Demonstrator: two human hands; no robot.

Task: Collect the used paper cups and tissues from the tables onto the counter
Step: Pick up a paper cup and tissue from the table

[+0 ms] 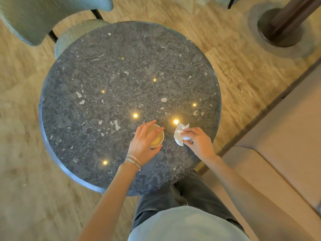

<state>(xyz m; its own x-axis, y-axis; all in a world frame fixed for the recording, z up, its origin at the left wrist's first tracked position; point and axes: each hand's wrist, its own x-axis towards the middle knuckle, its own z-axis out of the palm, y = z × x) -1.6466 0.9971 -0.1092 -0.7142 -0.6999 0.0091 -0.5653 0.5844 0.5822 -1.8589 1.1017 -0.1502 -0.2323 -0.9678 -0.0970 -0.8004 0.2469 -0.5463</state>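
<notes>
A paper cup stands upright on the near part of a round dark stone table. My left hand wraps around the cup from the left, with fingers over its rim and thumb at its near side. Just to the right lies a crumpled white tissue. My right hand pinches the tissue at its right edge. Both hands are close to the table's near edge.
A green upholstered chair stands at the table's far left. A dark column base sits on the wooden floor at the far right. A beige bench seat runs along the right side.
</notes>
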